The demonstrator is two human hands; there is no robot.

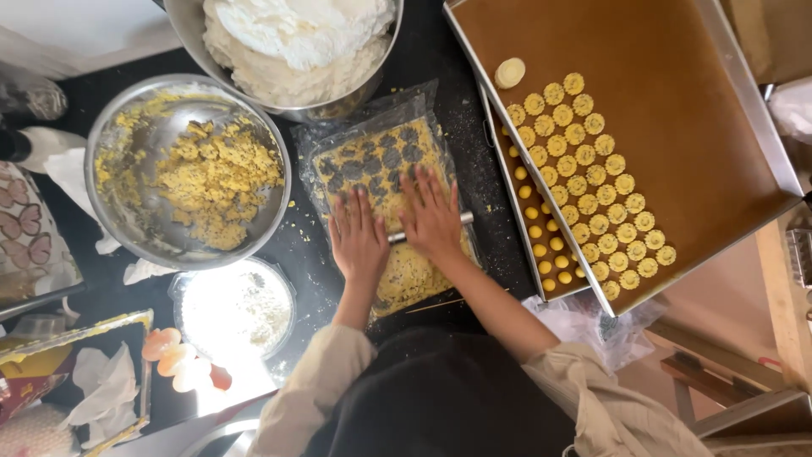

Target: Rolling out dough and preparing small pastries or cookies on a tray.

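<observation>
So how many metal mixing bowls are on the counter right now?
2. A bowl of yellow crumbs sits left of the left hand; a bowl of white cream is at the top edge, partly cut off. More may lie out of view.

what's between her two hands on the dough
In the head view, a short stretch of the metal rolling pin shows between the left hand and right hand, lying on the plastic-covered yellow dough.
</observation>
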